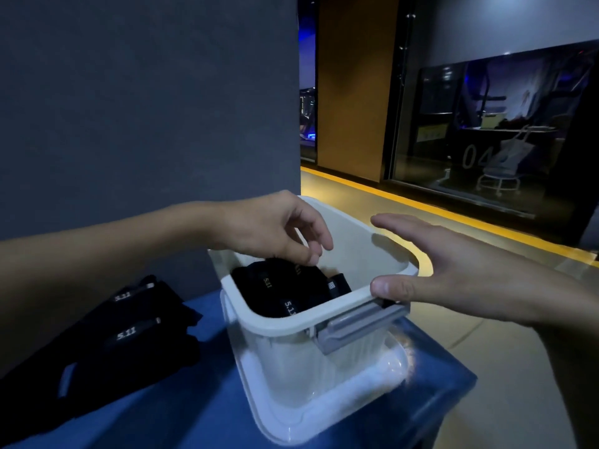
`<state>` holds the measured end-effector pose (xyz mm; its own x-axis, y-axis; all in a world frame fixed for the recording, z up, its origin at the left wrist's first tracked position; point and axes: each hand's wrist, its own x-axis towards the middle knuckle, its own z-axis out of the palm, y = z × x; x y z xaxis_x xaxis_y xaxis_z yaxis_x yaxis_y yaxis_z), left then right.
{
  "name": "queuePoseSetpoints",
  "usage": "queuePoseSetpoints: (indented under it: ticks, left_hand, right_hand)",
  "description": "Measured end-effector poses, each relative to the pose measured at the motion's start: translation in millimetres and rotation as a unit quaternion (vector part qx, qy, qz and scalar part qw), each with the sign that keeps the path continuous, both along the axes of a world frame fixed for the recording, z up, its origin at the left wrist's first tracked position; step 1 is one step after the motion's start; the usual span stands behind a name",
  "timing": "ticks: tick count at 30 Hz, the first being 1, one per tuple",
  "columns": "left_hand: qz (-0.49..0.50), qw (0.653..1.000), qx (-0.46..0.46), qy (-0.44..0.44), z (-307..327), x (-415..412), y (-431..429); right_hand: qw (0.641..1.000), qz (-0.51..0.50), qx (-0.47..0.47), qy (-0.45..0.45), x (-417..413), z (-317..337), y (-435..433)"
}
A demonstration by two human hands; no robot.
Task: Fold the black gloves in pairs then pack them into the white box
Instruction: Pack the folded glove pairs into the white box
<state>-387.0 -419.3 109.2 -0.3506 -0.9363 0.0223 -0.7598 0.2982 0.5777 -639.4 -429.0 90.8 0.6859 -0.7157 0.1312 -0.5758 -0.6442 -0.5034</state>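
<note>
Head view: the white box (282,327) stands open on the blue worktop (194,416), resting on what looks like its own clear lid (324,413). A grey latch (356,325) hangs at the box's near right rim.

Inside the box, against its left wall, lie folded black gloves (291,293), with several "5.11" labels showing. How many pairs that makes I cannot tell. The right part of the box's inside looks bare.

The left hand (275,226) hangs over the box's left side, its fingers curled downward and the fingertips right at the top of the packed bundle. Whether its grip pinches the fabric or only touches it I cannot tell, since the dark cloth and the fingertips run together.

The right hand (453,270) is just to the right of the box. Its grip is wide open, the fingers are straight and it holds nothing. The thumb lies close by the rim above the latch, and I cannot say whether it touches.

To the left of the box, on the worktop, sits a stack of more black gloves (136,335) showing two labels. They seem laid flat on one another, though it is too dim to see if they are folded.

By my judgement the packing is partly done. At least one bundle is in the box, the stack to its left has yet to go in, and there is plenty of room for it.
</note>
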Motion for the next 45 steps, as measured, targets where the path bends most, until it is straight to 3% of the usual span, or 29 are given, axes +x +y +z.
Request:
queuePoseSetpoints:
  ticks: [11, 19, 22, 26, 29, 33, 45]
  left_hand:
    - [0.095, 0.985, -0.086, 0.115, 10.7, 43.4, 133.6]
    - [0.233, 0.961, -0.129, 0.076, -24.7, 89.5, 226.5]
    - [0.294, 0.943, -0.137, 0.069, -48.1, 109.2, 248.8]
    - [0.385, 0.910, -0.154, -0.006, -83.7, 133.3, 257.5]
    - [0.395, 0.901, -0.136, -0.117, -102.2, 147.5, 254.5]
    - [0.391, 0.899, -0.099, -0.173, -112.5, 155.3, 247.9]
    - [0.405, 0.895, -0.039, -0.180, -127.1, 164.4, 244.5]
  right_hand:
    - [0.992, 0.085, -0.092, 0.029, 56.0, 6.5, 70.8]
    - [0.959, 0.200, -0.198, -0.025, 134.6, 0.8, 141.4]
    - [0.955, 0.236, -0.177, -0.023, 172.2, -17.0, 144.7]
    - [0.980, 0.161, -0.115, -0.032, 218.0, -54.6, 120.2]
    - [0.992, 0.098, -0.075, -0.033, 240.3, -80.5, 97.1]
    - [0.999, 0.046, -0.011, -0.024, 254.7, -103.0, 75.0]
    - [0.992, 0.029, 0.088, -0.080, 263.4, -121.7, 64.1]
